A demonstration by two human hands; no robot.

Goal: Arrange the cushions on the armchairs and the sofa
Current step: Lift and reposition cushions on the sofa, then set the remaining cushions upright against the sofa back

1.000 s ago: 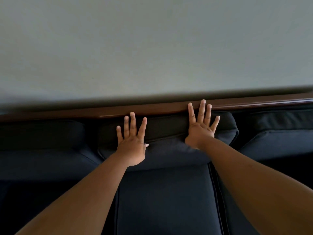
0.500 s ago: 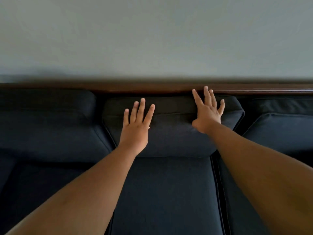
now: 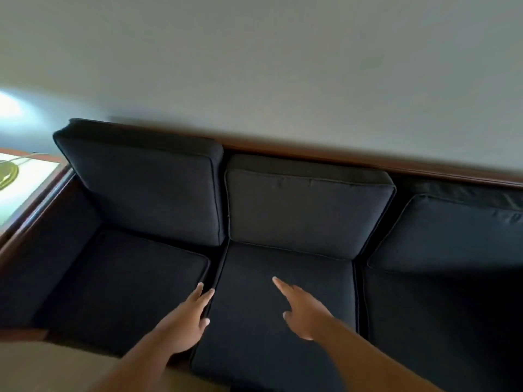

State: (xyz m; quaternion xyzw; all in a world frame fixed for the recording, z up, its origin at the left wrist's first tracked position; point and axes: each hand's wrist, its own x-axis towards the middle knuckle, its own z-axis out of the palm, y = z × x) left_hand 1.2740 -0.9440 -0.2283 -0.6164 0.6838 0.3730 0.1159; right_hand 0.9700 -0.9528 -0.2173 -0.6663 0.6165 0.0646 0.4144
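Note:
A dark navy sofa with a brown wooden frame [image 3: 325, 158] stands against a pale wall. Three back cushions lean on it: the left one [image 3: 147, 190], the middle one [image 3: 305, 213] and the right one [image 3: 452, 236], which slumps lower. My left hand [image 3: 186, 321] hovers with straight fingers over the gap between the left seat cushion [image 3: 121, 281] and the middle seat cushion [image 3: 271, 329]. My right hand [image 3: 302, 309] is over the middle seat cushion, fingers extended. Neither hand holds anything.
The sofa's left armrest [image 3: 36, 222] has a wooden rail. Beyond it, at the far left, a bright side table [image 3: 19, 182] carries a green round object. Pale floor [image 3: 56, 366] shows at the bottom left.
Both hands have come off the top of the middle back cushion and drawn back down over the seat cushions. My view has pulled back and tilted, showing the left end of the sofa.

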